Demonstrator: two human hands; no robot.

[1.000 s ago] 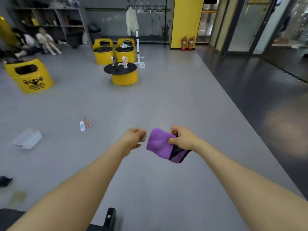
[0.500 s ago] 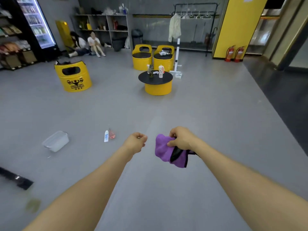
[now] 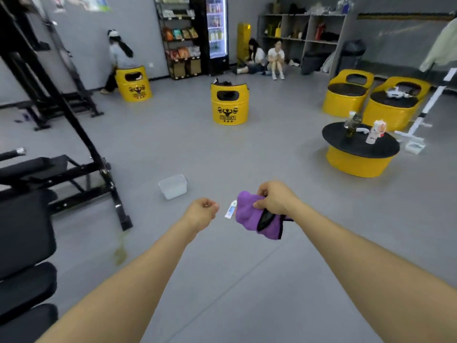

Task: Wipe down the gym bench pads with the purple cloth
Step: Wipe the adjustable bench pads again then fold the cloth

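My right hand (image 3: 274, 198) is shut on the purple cloth (image 3: 249, 215), which hangs bunched with a black edge showing, out in front of me over the grey floor. My left hand (image 3: 203, 212) is a closed fist with nothing in it, a little to the left of the cloth and apart from it. The black gym bench pads (image 3: 23, 229) sit at the far left edge, well left of both hands; a narrower black pad (image 3: 32, 167) lies behind them on a black frame.
A black rack frame (image 3: 81, 134) slants across the left. A clear plastic tub (image 3: 173, 186) and a small white bottle (image 3: 230, 211) lie on the floor ahead. Yellow barrel seats (image 3: 229, 105) and a round black-topped table (image 3: 359, 149) stand beyond. People sit by the back wall.
My view has swung left: the bench and rack have come into sight, and the yellow table has shifted to the right. Both hands keep their pose, the cloth still in my right hand.
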